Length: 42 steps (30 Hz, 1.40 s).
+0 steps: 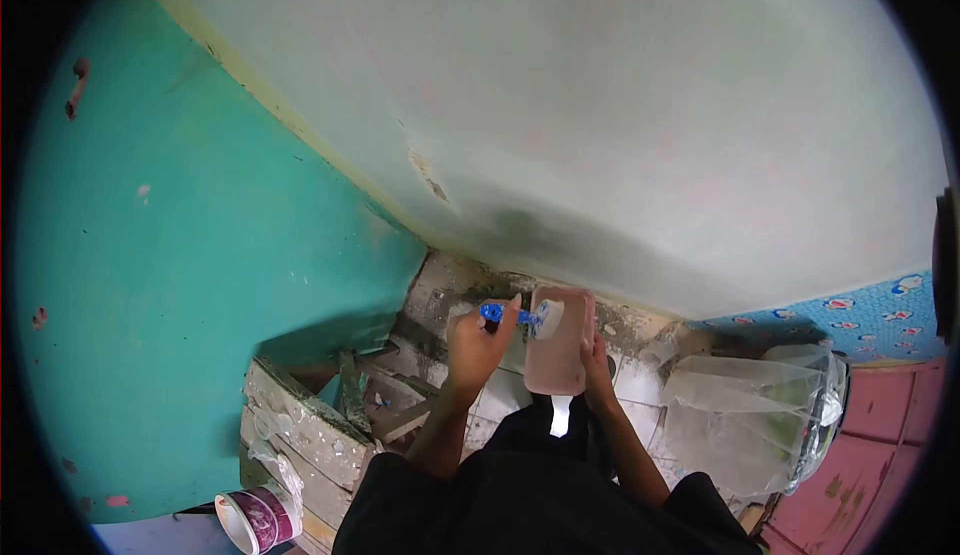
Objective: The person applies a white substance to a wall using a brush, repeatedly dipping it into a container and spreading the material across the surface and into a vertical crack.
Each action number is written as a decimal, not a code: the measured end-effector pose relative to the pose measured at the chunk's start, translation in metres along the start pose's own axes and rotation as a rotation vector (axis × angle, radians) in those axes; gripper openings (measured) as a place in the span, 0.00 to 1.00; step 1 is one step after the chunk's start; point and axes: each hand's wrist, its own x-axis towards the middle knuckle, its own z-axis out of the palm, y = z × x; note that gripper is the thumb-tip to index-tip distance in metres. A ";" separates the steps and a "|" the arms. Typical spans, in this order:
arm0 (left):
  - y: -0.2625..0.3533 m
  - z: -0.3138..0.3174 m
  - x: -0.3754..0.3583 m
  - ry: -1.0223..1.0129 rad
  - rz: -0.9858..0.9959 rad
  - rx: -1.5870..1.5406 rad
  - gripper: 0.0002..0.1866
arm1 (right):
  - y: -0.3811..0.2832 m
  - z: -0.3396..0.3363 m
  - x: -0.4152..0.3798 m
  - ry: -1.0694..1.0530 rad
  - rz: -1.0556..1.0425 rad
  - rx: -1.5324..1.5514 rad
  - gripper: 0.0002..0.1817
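In the head view my left hand [476,347] is closed around the blue handle of a paintbrush [525,316]. The pale, paint-covered bristles lie over the inside of a pinkish plastic tub [556,360]. My right hand [597,367] grips that tub along its right side, with the fingers partly hidden beneath it. Both hands are in front of my body, low beside the whitish wall [650,135].
A turquoise wall [200,215] meets the whitish one at the left. Below it stands a worn wooden frame [310,425] with a paint bucket [258,517] beside it. Clear plastic sheeting [740,405] covers something at the right, near pink panels [860,465]. White tiles [638,382] cover the floor.
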 end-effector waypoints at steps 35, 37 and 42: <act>-0.140 0.058 -0.045 -0.455 -0.426 -0.702 0.13 | 0.018 -0.031 0.031 0.229 -0.015 0.064 0.34; -0.139 0.067 -0.024 -0.365 -0.370 -0.696 0.13 | 0.020 -0.033 0.035 0.234 -0.017 0.042 0.34; -0.162 0.101 0.045 -0.083 -0.197 -0.613 0.15 | 0.017 -0.032 0.032 0.219 -0.020 0.054 0.34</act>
